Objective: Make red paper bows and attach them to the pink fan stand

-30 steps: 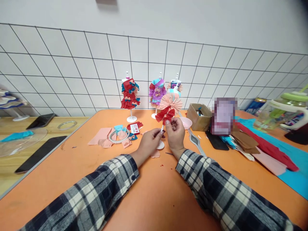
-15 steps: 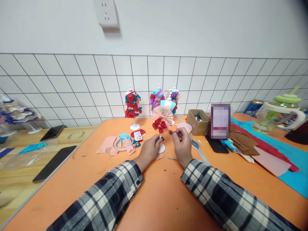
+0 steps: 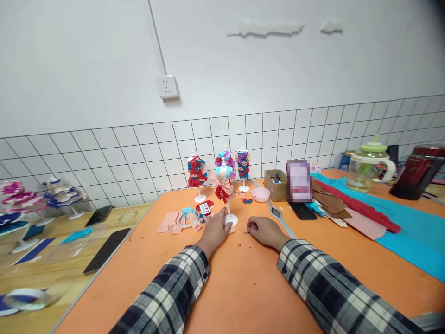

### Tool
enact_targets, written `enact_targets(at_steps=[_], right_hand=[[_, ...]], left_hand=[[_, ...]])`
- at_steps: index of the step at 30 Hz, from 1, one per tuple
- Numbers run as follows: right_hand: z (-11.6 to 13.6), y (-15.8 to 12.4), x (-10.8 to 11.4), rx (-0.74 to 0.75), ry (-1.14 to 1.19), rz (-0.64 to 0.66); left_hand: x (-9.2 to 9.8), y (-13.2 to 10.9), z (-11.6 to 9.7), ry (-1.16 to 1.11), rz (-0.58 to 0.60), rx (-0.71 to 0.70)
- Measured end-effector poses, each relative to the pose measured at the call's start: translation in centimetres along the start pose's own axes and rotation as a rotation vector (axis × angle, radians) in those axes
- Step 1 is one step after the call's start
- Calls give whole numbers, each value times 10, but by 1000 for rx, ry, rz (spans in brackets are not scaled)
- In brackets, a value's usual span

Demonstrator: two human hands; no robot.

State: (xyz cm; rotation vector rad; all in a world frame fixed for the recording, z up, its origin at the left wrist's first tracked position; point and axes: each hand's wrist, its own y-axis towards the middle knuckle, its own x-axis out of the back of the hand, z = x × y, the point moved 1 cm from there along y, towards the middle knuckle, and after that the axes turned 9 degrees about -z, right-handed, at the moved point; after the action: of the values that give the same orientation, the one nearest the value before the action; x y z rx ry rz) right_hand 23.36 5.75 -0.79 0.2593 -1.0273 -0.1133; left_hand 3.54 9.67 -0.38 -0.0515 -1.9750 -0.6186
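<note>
My left hand [image 3: 214, 229] is at the left edge of the round white base of a small dress form [image 3: 224, 178], its thumb and fingers closed around that edge. The form stands upright and wears a light-blue and white top, a pleated pink fan and red ruffles. My right hand [image 3: 266, 230] rests low on the table, fingers curled and pressed together over a thin metal tool [image 3: 245, 232], whose tip shows at the fingertips. Behind it, a small red-and-blue fabric bow [image 3: 247, 201] lies on the orange table.
Several dressed forms, including a red one [image 3: 197, 171], stand behind. Left lie fabric scraps and a tape roll [image 3: 188, 219]. A pink bowl [image 3: 260, 194], cardboard box [image 3: 276, 185], propped phone [image 3: 299, 182], fabric strips [image 3: 365, 213], jug [image 3: 361, 171] and dark-red tumbler [image 3: 417, 171] are right.
My right hand has let go of the red-and-blue bow and come down to the metal tool. My left hand has shifted to the form's base. The view has tilted up and turned slightly.
</note>
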Motion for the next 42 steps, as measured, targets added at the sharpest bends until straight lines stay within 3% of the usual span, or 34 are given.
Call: enact_targets(at_steps=[8,17,24,32,37,42], right_hand=[[5,-10,-5,-3,-44,-57],[9,-22,-1,42,-107,-100],[33,-21,2,47,-183,-198],[78,6,-37,-25,-168,-151],[70,30,-47,-111,-206,-163],[60,53,-51,-92,-217,-186]], left_hand=[[10,-24,5,88,62,-33],[16,-35,5,76,75,-84],[17,-37,3,60,54,-99],[7,-37,9,47,59,-60],[10,-39,10,20,60,-100],[16,-43,10,-21,71,-139]])
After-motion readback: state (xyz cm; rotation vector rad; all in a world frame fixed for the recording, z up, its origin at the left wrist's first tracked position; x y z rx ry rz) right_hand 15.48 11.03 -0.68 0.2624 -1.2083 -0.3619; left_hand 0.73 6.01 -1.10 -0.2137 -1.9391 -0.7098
